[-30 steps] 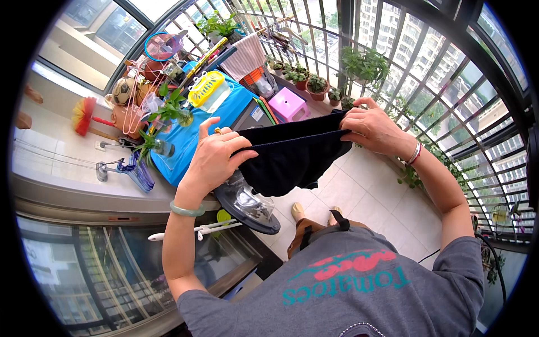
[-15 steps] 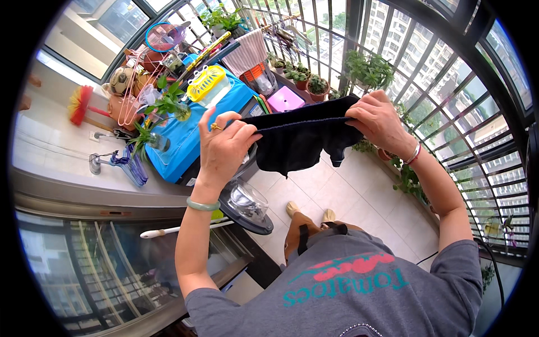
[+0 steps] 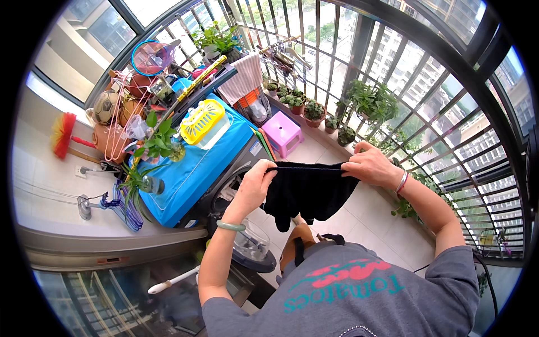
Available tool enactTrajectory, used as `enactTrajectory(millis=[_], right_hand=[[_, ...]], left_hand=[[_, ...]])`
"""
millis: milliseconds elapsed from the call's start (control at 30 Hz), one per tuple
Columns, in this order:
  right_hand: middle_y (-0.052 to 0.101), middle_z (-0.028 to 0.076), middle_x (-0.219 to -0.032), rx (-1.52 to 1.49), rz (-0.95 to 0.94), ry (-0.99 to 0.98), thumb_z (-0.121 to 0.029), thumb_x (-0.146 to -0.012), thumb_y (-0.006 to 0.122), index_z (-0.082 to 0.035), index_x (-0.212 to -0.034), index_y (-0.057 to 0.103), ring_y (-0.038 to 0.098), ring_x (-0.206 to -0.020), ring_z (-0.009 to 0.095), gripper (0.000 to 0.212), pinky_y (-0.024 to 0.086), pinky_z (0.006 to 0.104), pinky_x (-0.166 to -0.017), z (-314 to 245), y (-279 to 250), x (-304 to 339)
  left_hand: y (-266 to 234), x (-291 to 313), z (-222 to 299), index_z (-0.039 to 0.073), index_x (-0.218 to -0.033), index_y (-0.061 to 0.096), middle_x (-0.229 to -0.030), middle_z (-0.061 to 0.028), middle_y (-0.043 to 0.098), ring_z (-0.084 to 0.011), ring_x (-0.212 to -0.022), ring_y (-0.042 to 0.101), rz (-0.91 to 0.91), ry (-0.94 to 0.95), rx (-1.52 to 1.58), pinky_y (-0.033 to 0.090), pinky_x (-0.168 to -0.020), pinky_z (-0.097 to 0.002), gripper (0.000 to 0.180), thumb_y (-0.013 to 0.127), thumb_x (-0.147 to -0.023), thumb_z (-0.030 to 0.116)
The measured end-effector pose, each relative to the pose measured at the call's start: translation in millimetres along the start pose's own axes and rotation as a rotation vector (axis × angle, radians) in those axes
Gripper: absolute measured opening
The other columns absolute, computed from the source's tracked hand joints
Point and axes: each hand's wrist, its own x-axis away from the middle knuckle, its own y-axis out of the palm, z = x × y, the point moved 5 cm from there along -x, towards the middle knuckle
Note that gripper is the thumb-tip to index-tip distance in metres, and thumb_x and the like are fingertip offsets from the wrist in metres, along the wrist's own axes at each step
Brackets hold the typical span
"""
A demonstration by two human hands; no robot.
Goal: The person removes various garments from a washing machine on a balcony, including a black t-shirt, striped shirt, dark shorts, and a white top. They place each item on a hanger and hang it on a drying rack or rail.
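A pair of black shorts [image 3: 309, 194] hangs in front of my body, its top edge stretched nearly level between both hands. My left hand [image 3: 255, 182] pinches one end of that edge; a green bangle circles the wrist. At the other end, the fingers of my right hand [image 3: 373, 165] are closed on the cloth, and a thin bracelet sits on that wrist. The two lower parts of the shorts droop above the tiled floor. Left of them is a front-loading washing machine [image 3: 210, 194] with its round door [image 3: 250, 244] swung open, pale cloth showing inside.
A blue cover [image 3: 193, 182] lies over the machine, with a yellow basket [image 3: 202, 122] and a plant in a glass jar [image 3: 152, 185] on top. Beyond stands a pink stool [image 3: 282, 132]. Potted plants [image 3: 314, 112] line the railing; hangers [image 3: 128, 205] hang at the left wall.
Both hands have come down and closer to my body with the shorts, and they are nearer each other. The view has shifted, showing more of the washing machine's opening and the pink stool.
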Motion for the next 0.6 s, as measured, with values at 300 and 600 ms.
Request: enactTrajectory(millis=[300,600], right_hand=[[0.061,0.002,-0.074,0.017,0.07,0.228,-0.025,-0.085,0.071,-0.012,-0.088,0.064,0.057,-0.073,0.02,0.016,0.042,0.035,-0.085,56,3,-47],[0.062,0.005,-0.069,-0.215,-0.013,0.498,-0.031,-0.092,0.063,-0.01,-0.083,0.067,0.057,-0.068,0.023,0.024,0.041,0.0359,-0.081,139,75,-58]], left_hand=[[-8,-73,-60,-0.003,-0.081,0.056,-0.077,-0.0115,0.054,-0.0259,-0.065,0.055,-0.152,-0.002,-0.006,0.047,-0.062,-0.0343,0.032,0.077,-0.08,0.021],[-5,-165,-85,0.0,-0.082,0.054,-0.074,-0.0041,0.051,-0.013,-0.067,0.048,0.03,0.013,0.094,0.041,-0.06,-0.0268,0.027,0.078,-0.077,0.011]])
